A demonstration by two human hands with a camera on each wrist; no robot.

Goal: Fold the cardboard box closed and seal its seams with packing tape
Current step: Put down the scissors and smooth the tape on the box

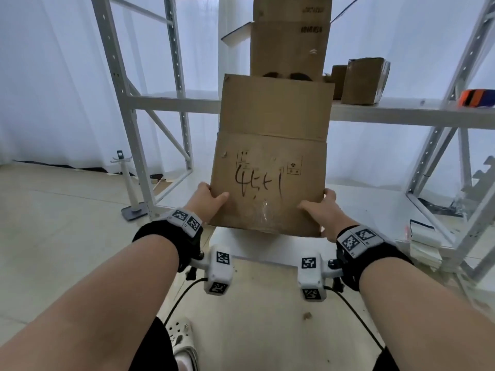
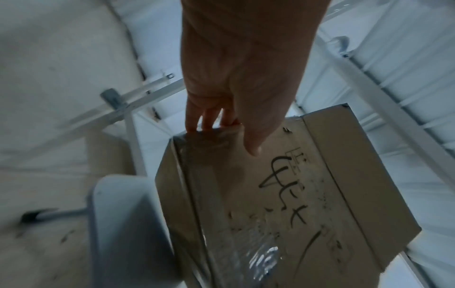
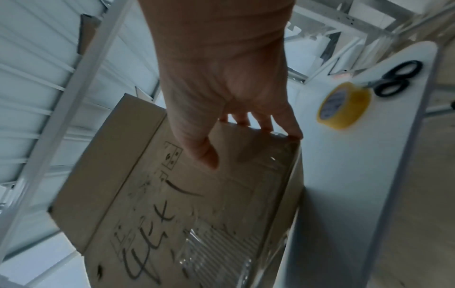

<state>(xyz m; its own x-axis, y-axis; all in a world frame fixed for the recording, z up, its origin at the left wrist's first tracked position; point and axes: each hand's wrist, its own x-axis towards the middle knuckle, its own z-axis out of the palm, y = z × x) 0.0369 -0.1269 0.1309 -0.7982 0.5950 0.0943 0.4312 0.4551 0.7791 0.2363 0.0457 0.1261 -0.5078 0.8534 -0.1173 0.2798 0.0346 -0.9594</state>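
A brown cardboard box (image 1: 267, 180) with black marker writing on its near face is held up in front of me, one flap (image 1: 276, 105) standing up above it. My left hand (image 1: 210, 200) grips its left lower edge, thumb on the near face, fingers behind. My right hand (image 1: 320, 207) grips the right lower edge the same way. Clear tape shines on the box (image 2: 246, 204) near its lower edge. In the right wrist view the box (image 3: 197, 204) sits beside a yellow roll of packing tape (image 3: 344, 106) and black scissors (image 3: 393, 79) on a white table (image 3: 332, 175).
A white metal shelving rack (image 1: 267, 105) stands behind the box with stacked cardboard boxes (image 1: 290, 38), a smaller box (image 1: 363, 81) and an orange-black object (image 1: 476, 97). A white stand (image 1: 131, 188) is on the floor at left. A wooden board (image 1: 267, 303) lies under my wrists.
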